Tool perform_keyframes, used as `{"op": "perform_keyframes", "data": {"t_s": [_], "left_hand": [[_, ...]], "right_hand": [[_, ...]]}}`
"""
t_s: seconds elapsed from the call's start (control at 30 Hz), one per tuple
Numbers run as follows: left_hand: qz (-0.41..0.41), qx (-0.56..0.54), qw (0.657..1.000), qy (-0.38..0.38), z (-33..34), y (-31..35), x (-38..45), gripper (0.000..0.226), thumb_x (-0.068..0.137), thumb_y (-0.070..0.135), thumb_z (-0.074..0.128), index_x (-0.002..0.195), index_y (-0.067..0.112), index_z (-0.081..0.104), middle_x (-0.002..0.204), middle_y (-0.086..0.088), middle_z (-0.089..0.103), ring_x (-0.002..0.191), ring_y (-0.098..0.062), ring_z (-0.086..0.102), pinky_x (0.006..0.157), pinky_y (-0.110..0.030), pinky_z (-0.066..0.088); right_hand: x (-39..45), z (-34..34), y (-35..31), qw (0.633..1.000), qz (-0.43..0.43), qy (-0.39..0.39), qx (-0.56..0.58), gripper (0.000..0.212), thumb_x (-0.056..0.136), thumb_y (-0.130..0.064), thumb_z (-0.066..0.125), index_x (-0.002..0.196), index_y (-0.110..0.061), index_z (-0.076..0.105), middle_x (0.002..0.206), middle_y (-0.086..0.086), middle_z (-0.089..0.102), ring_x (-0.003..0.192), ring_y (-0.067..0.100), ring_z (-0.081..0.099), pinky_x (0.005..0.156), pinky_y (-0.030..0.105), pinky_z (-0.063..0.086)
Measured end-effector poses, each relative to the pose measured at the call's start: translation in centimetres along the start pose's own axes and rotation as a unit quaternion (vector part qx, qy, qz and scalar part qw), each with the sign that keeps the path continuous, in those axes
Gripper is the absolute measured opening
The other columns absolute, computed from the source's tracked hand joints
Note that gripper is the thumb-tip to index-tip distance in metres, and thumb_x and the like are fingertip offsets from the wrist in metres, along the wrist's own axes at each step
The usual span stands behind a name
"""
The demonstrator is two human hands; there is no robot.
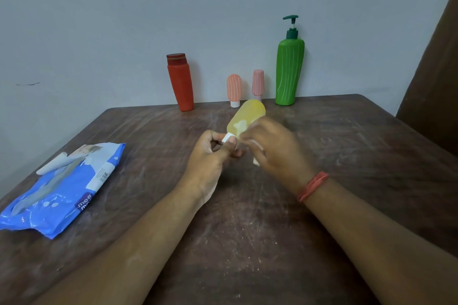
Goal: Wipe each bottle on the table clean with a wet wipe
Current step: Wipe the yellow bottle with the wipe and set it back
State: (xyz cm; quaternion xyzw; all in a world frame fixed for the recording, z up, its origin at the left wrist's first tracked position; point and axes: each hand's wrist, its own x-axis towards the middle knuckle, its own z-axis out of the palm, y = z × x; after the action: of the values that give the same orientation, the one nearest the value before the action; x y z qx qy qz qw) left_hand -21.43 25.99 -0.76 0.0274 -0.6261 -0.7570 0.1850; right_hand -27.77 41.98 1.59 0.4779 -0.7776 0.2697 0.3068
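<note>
At the left edge of the dark wooden table (272,230) lies a blue wet wipe pack (62,188), flat, with its sticker flap peeled back near the top. Further right, along the far edge against the grey wall, stands a red bottle (181,84), upright and leaning slightly.

In the middle, the left hand (210,153) pinches the white cap (226,137) of a small yellow bottle (246,116) between thumb and fingers, holding it above the table with the cap toward the person and the body tilted up and away. Behind it, a striped orange bottle (234,89) stands cap-down, and just beside that a pink bottle (258,82), also cap-down; the yellow bottle overlaps the pink one's base in this view.

The right hand (275,148) curls around a white wet wipe (256,156) and presses it against the yellow bottle's side; the hand is blurred, so how much of the wipe touches the bottle is hard to tell. A red thread band (312,186) circles the right wrist.

Farthest right along the wall stands a tall green pump bottle (290,72), upright.
</note>
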Motion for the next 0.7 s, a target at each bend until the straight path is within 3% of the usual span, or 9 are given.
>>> {"op": "perform_keyframes", "data": {"t_s": [0.03,0.1,0.17,0.23,0.37,0.53,0.7], "left_hand": [[-0.002,0.004,1.000,-0.003,0.0,0.1,0.0,0.020,0.093,0.021,0.069,0.100,0.008,0.056,0.082,-0.005,0.074,0.084,-0.018,0.073,0.103,-0.052,0.052],[-0.005,0.020,1.000,-0.011,-0.2,0.1,0.1,0.016,0.095,0.016,0.068,0.100,0.008,0.055,0.087,-0.007,0.072,0.083,-0.018,0.073,0.095,-0.045,0.058],[-0.002,0.041,0.999,-0.021,-0.3,0.0,0.0,0.020,0.093,0.019,0.072,0.100,0.009,0.057,0.100,-0.013,0.068,0.084,-0.017,0.073,0.088,-0.036,0.060],[0.003,0.073,0.997,-0.028,-0.3,-0.1,0.0,0.019,0.086,0.028,0.076,0.095,0.019,0.062,0.109,-0.015,0.068,0.089,-0.021,0.074,0.090,-0.040,0.060],[0.007,0.126,0.992,-0.027,-0.2,-0.1,0.0,0.011,0.081,0.034,0.074,0.080,0.034,0.063,0.109,-0.014,0.074,0.103,-0.030,0.073,0.102,-0.054,0.053],[0.026,0.185,0.982,-0.018,-0.2,0.1,-0.1,0.013,0.079,0.042,0.073,0.083,0.040,0.060,0.100,0.005,0.073,0.107,-0.027,0.069,0.101,-0.056,0.052],[0.026,0.180,0.983,-0.011,0.0,0.2,-0.2,0.017,0.079,0.039,0.073,0.085,0.032,0.059,0.108,-0.015,0.072,0.108,-0.037,0.068,0.102,-0.061,0.049]], "right_hand": [[0.1,-0.2,0.1,1.000,-0.014,-0.013,-0.001,0.016,0.084,0.000,0.065,0.097,-0.007,0.071,0.096,0.011,0.063,0.084,0.029,0.062,0.070,0.041,0.054],[1.0,-0.6,1.6,0.999,0.029,0.044,-0.002,0.018,0.083,0.005,0.065,0.097,-0.004,0.073,0.093,0.016,0.063,0.081,0.032,0.062,0.073,0.037,0.053],[1.3,-1.3,3.0,0.987,0.108,0.123,-0.003,0.017,0.083,0.007,0.066,0.096,-0.002,0.073,0.093,0.017,0.062,0.080,0.032,0.062,0.078,0.020,0.044],[0.9,-1.3,3.0,0.984,0.116,0.134,0.001,0.017,0.082,0.008,0.068,0.095,-0.001,0.072,0.094,0.016,0.062,0.083,0.029,0.062,0.079,0.010,0.038],[0.4,-0.1,1.1,0.998,-0.039,0.022,-0.035,0.022,0.079,0.009,0.067,0.097,-0.004,0.071,0.097,0.013,0.064,0.092,0.026,0.057,0.079,0.035,0.048],[1.5,-1.5,3.0,0.987,0.102,0.118,-0.042,0.019,0.082,-0.001,0.059,0.096,0.000,0.073,0.088,0.019,0.062,0.081,0.035,0.060,0.070,0.038,0.052],[0.8,0.2,1.3,0.998,-0.034,-0.004,-0.058,0.028,0.077,0.004,0.067,0.102,-0.009,0.071,0.096,0.009,0.061,0.088,0.026,0.057,0.073,0.033,0.049]]}}
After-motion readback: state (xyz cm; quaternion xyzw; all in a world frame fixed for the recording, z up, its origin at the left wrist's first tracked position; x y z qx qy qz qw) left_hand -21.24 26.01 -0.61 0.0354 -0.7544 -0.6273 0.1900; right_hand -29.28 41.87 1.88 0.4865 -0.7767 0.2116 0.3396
